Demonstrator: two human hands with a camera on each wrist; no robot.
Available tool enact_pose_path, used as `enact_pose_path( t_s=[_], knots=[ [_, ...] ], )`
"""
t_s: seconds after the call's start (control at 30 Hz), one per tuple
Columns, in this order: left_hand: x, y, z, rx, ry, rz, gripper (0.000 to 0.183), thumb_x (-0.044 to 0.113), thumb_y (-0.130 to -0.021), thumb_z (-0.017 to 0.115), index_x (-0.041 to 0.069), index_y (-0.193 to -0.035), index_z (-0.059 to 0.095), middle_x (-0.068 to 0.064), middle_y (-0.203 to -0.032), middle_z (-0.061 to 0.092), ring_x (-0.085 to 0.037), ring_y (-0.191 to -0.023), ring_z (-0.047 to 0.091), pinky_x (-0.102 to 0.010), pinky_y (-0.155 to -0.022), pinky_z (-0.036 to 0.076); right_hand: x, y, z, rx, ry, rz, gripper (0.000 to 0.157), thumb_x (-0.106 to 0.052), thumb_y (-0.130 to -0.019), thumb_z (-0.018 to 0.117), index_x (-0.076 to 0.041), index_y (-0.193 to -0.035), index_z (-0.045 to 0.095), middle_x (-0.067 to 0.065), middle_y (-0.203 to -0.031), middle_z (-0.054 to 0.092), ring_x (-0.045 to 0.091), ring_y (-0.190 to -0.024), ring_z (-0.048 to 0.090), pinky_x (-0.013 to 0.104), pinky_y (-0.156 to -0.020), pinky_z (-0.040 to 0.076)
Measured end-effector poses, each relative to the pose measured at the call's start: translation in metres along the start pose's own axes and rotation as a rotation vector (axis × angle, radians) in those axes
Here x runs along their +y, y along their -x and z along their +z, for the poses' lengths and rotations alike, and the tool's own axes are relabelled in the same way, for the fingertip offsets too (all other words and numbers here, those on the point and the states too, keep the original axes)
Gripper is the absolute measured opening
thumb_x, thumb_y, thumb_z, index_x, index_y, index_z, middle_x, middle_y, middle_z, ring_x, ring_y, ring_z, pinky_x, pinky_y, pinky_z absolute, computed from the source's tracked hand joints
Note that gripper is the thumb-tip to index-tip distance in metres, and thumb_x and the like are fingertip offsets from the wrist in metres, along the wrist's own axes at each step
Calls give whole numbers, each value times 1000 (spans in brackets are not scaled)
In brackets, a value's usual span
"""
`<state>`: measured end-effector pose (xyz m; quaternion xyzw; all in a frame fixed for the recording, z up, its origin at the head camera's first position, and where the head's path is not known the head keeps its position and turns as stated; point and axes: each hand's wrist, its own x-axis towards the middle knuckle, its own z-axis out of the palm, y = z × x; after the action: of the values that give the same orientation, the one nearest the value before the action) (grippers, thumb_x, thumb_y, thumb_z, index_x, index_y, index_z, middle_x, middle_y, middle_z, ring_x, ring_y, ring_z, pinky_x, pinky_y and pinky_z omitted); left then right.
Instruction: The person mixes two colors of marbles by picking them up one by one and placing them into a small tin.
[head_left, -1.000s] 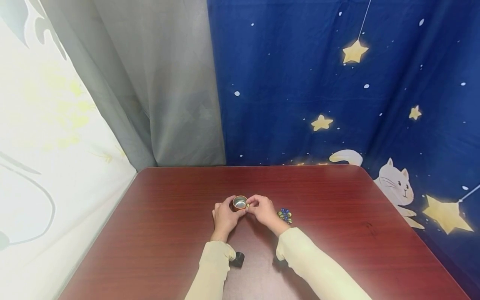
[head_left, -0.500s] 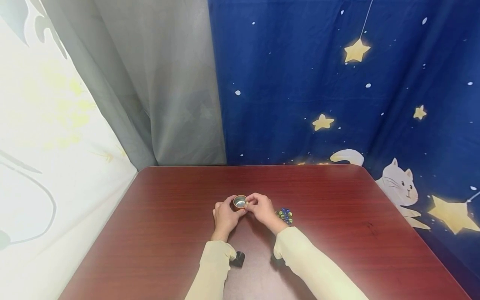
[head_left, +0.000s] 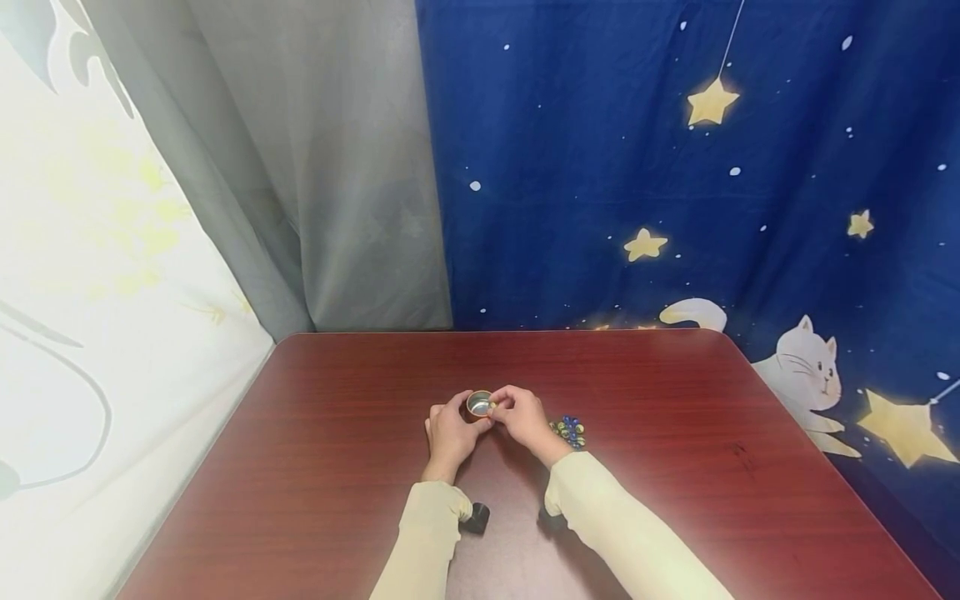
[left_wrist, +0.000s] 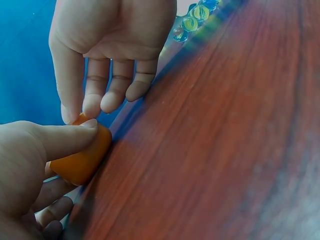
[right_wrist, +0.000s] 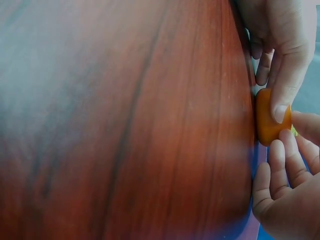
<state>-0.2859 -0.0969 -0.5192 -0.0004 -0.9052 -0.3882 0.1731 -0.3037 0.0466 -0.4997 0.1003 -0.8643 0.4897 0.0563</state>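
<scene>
The left hand (head_left: 450,433) is gripping a small orange cup (head_left: 480,404) — thumb lying along its near wall, the other fingers curled round the far side, as the left wrist view shows. The right hand (head_left: 525,419) is pinching a small yellowish marble (head_left: 493,406) between thumb and fingertips, right at the cup's right rim; the remaining fingers are hanging loosely curled just beside the cup wall.

The relation that matters is this one: the cup is standing upright on the table (head_left: 675,400), mouth open upward, lying just ahead of both hands and between them, and the marble is sitting at the rim on the right-hand side, so the right hand is the nearer one to the opening while the left is only steadying. The cup is round, so it has no long axis across the table; its axis is running straight up. Whether the marble is already over the mouth or just touching the rim, I cannot tell.

Behind the right wrist, near it, a little pile of blue and yellow marbles (head_left: 570,429) is lying on the table.

Against the earlier pictures, both hands are staying where they were — grip and pinch look unchanged; only the backdrop is shifting slightly, from the camera.
</scene>
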Motion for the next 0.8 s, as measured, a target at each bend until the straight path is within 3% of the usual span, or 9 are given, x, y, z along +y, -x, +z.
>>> enact_pose_path(
  t_s=[0.8],
  knots=[
    [0, 0, -1, -12, -2, -6, 62, 31, -69, 88, 8, -122, 66, -10, -105, 70, -31, -98, 50, -47, -83, 32, 1, 2, -2, -42, 7, -20, 11, -5, -80, 77, -4, -90, 72, -1, -70, 66, 9, -64, 59, 27, -61, 47]
  ],
)
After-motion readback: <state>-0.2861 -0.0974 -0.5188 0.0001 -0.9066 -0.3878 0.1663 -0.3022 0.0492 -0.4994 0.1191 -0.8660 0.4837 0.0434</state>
